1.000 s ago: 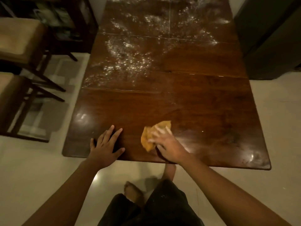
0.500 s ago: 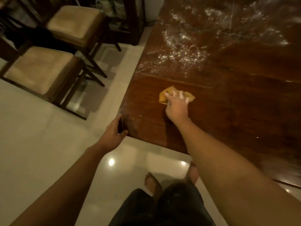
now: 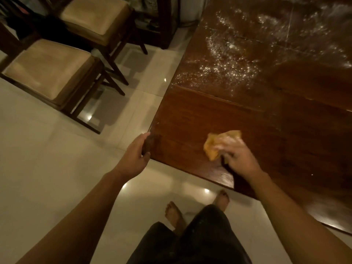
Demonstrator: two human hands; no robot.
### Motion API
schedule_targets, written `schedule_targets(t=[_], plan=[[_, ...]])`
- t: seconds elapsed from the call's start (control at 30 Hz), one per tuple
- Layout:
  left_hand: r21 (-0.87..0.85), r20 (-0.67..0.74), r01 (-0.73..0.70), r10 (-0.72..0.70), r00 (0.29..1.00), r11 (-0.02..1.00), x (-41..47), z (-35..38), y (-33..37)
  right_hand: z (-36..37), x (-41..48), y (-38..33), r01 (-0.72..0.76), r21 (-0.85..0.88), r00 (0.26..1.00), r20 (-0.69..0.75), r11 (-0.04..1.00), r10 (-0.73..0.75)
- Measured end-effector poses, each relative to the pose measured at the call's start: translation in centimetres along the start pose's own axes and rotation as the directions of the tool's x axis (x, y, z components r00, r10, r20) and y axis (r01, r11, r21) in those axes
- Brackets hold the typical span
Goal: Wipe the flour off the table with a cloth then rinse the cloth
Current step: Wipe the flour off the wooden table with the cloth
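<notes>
A dark wooden table (image 3: 266, 130) fills the right side of the head view. White flour (image 3: 226, 61) is scattered over its far part, beyond a seam in the top. An orange-yellow cloth (image 3: 213, 147) lies crumpled on the near part, close to the front edge. My right hand (image 3: 238, 159) presses down on the cloth with its fingers laid over it, blurred by motion. My left hand (image 3: 137, 155) is at the table's near left corner, with thumb and fingers curved round the edge.
Two wooden stools with beige cushions (image 3: 49, 73) (image 3: 95, 16) stand on the pale tiled floor (image 3: 47, 159) to the left of the table. A dark cabinet (image 3: 163, 21) is behind them. My bare feet (image 3: 173, 214) are below the table's front edge.
My right hand has dragged the cloth from near the seam back toward the front edge. My left hand went from lying flat on the tabletop to the left corner.
</notes>
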State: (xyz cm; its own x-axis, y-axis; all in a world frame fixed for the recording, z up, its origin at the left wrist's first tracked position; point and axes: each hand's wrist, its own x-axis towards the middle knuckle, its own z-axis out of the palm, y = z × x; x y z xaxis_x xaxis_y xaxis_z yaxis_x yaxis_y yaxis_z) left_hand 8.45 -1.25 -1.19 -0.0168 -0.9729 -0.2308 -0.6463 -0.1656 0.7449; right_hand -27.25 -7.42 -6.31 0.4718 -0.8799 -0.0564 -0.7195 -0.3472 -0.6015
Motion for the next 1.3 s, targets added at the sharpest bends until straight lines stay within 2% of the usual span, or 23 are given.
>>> schedule_targets(t=[0.03, 0.1, 0.17, 0.23, 0.3, 0.33, 0.4, 0.47, 0.53, 0.63, 0.7, 0.73, 0.77, 0.8, 0.83, 0.9, 0.93, 1.0, 1.07, 1.13, 1.2, 1.27, 1.3], plan=[[0.016, 0.014, -0.015, 0.015, 1.0, 1.0, 0.4, 0.4, 0.1, -0.9, 0.7, 0.9, -0.181, 0.016, 0.979, -0.096, 0.983, 0.182], [0.148, 0.055, -0.009, 0.0, 0.999, 0.989, 1.3, 1.6, 0.0, -1.2, 3.0, 1.1, -0.463, 0.048, 0.851, -0.256, 0.885, 0.459], [0.338, 0.101, 0.043, -0.081, 0.992, 0.94, 2.2, 3.1, 0.4, 0.1, 5.5, -0.5, -0.562, -0.023, 0.781, -0.344, 0.827, 0.521], [0.445, 0.146, 0.049, -0.127, 0.981, 0.894, 3.2, 4.5, 1.4, 1.8, 6.9, -2.6, -0.443, -0.117, 0.878, -0.258, 0.889, 0.404], [0.48, 0.194, 0.015, -0.123, 0.973, 0.877, 4.5, 5.6, 3.0, 2.8, 6.2, -3.6, -0.137, -0.165, 0.99, -0.036, 0.977, 0.133], [0.491, 0.211, -0.001, -0.118, 0.97, 0.871, 5.2, 6.0, 3.7, 2.7, 5.0, -3.3, 0.006, -0.146, 0.998, 0.068, 0.989, 0.004], [0.499, 0.245, -0.032, -0.105, 0.964, 0.866, 6.7, 6.6, 4.9, 1.0, 2.0, -1.3, 0.148, -0.101, 0.97, 0.211, 0.984, -0.124], [0.501, 0.296, -0.065, -0.1, 0.95, 0.863, 8.3, 7.3, 6.2, -1.3, -1.4, 2.3, 0.078, -0.125, 0.98, 0.19, 0.989, -0.054], [0.52, 0.338, -0.087, -0.111, 0.935, 0.85, 10.1, 8.2, 7.4, -4.4, -4.8, 6.3, -0.247, -0.129, 0.969, -0.021, 0.961, 0.246], [0.556, 0.359, -0.069, -0.164, 0.919, 0.828, 13.4, 9.1, 8.7, -9.0, -7.1, 11.3, -0.687, 0.046, 0.676, -0.326, 0.725, 0.661], [0.557, 0.355, -0.025, -0.211, 0.911, 0.83, 15.7, 9.1, 9.4, -10.2, -5.6, 12.6, -0.807, 0.1, 0.508, -0.383, 0.582, 0.771], [0.55, 0.345, 0.006, -0.234, 0.909, 0.835, 16.7, 8.9, 9.8, -10.2, -4.2, 12.6, -0.84, 0.076, 0.468, -0.399, 0.537, 0.788], [0.544, 0.335, 0.039, -0.26, 0.906, 0.838, 17.6, 8.9, 10.2, -10.0, -2.7, 12.3, -0.843, 0.024, 0.482, -0.406, 0.537, 0.776], [0.544, 0.328, 0.069, -0.288, 0.9, 0.836, 18.4, 8.9, 10.6, -9.5, -1.3, 11.7, -0.801, -0.04, 0.566, -0.38, 0.598, 0.732], [0.549, 0.329, 0.092, -0.316, 0.89, 0.831, 19.0, 8.9, 11.0, -8.8, -0.2, 11.2, -0.698, -0.114, 0.702, -0.306, 0.707, 0.643], [0.562, 0.343, 0.114, -0.356, 0.869, 0.819, 19.5, 8.9, 11.7, -7.3, 0.8, 10.4, -0.325, -0.239, 0.946, -0.064, 0.915, 0.319], [0.563, 0.347, 0.12, -0.366, 0.864, 0.818, 19.7, 8.9, 11.8, -7.3, 0.9, 10.2, -0.141, -0.253, 0.985, 0.061, 0.957, 0.161], [0.553, 0.337, 0.138, -0.373, 0.865, 0.821, 19.8, 8.8, 11.8, -9.0, 1.4, 11.3, 0.085, -0.236, 0.977, 0.211, 0.968, -0.034], [0.551, 0.327, 0.149, -0.376, 0.867, 0.821, 19.8, 8.9, 11.9, -11.3, 2.2, 13.9, 0.071, -0.259, 0.979, 0.204, 0.963, -0.017], [0.551, 0.317, 0.163, -0.386, 0.866, 0.819, 19.9, 9.0, 12.0, -13.6, 3.4, 16.7, -0.226, -0.232, 0.971, 0.022, 0.946, 0.237], [0.545, 0.311, 0.18, -0.397, 0.864, 0.819, 20.1, 9.0, 12.3, -15.4, 5.8, 18.0, -0.541, -0.012, 0.822, -0.219, 0.841, 0.525], [0.535, 0.313, 0.197, -0.409, 0.857, 0.822, 20.2, 8.9, 12.7, -15.3, 9.0, 17.5, -0.667, 0.101, 0.674, -0.34, 0.738, 0.656], [0.529, 0.315, 0.202, -0.412, 0.855, 0.824, 20.1, 8.8, 12.7, -14.7, 10.6, 16.9, -0.671, 0.058, 0.678, -0.355, 0.739, 0.644]])
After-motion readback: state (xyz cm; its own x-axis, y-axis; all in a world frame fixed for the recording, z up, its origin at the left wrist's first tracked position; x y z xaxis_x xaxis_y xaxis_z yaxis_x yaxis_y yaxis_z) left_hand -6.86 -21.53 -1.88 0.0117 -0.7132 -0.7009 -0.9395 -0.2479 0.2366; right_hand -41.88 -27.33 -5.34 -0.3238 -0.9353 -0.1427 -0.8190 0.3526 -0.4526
